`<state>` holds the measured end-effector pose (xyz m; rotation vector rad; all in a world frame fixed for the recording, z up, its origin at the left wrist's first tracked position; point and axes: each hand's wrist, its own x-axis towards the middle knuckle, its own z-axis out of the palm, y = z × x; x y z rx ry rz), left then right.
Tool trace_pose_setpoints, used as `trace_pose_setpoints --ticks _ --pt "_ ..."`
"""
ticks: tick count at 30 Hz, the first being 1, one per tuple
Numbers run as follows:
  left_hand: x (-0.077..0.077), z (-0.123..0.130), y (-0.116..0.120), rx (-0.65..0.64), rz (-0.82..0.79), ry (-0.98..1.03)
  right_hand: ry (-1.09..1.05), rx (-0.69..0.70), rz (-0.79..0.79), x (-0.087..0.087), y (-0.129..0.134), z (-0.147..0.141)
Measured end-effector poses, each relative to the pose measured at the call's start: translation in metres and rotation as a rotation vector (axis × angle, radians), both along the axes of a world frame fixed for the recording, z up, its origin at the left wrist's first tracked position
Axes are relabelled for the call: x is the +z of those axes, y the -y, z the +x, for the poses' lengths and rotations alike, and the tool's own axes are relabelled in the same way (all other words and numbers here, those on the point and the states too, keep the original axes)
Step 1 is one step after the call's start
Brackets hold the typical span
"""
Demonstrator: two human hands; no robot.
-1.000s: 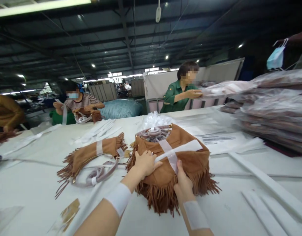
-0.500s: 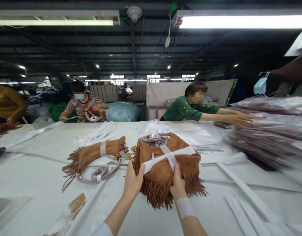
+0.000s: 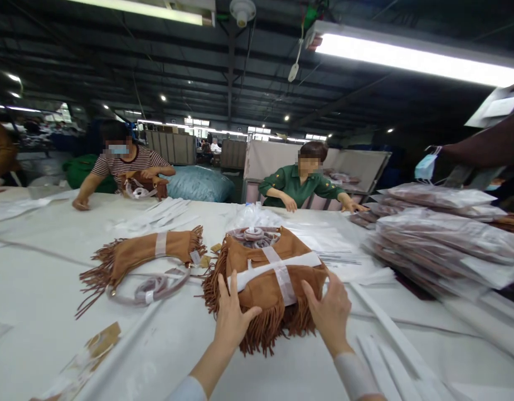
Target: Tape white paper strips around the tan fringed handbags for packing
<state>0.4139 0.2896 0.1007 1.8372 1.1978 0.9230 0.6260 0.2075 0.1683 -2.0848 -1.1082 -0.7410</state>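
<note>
A brown fringed handbag (image 3: 261, 292) lies in front of me, a white paper strip (image 3: 277, 270) and a clear band across it. Its strap is wrapped and coiled at the top. My left hand (image 3: 232, 314) rests on the bag's lower left, fingers spread over the fringe and thumb apart. At the right side, my right hand (image 3: 330, 312) touches the bag's edge with bent fingers and the thumb held away from them; the fingertips are partly hidden. A second fringed bag (image 3: 150, 253) with a banded body and wrapped strap lies to the left.
Plastic-wrapped bags (image 3: 445, 239) are piled on the right. White strips (image 3: 156, 214) and clear plastic (image 3: 257, 214) lie along the far side of the table (image 3: 177, 345). Tags (image 3: 102, 342) lie at front left. Co-workers stand across the table, one in a green top (image 3: 299, 184).
My hands have moved apart and their fingers have spread on the bag. The view has shifted rightward. The green-topped co-worker's arms have drawn back from the pile.
</note>
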Motion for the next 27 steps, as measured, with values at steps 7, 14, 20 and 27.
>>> trace_pose_setpoints --ticks 7,14,20,27 --pt "-0.007 0.007 -0.012 -0.006 0.028 -0.038 0.448 0.203 -0.585 0.026 -0.063 0.056" --pt "-0.011 0.015 -0.033 -0.049 0.063 -0.106 0.491 0.095 -0.599 -0.004 -0.060 0.064" --pt "0.022 0.005 -0.052 -0.125 -0.114 -0.250 0.481 0.004 -0.489 0.006 -0.076 0.030" --pt "0.027 -0.090 0.025 -0.171 -0.155 -0.057 -0.032 0.373 -0.290 -0.022 0.027 -0.107"
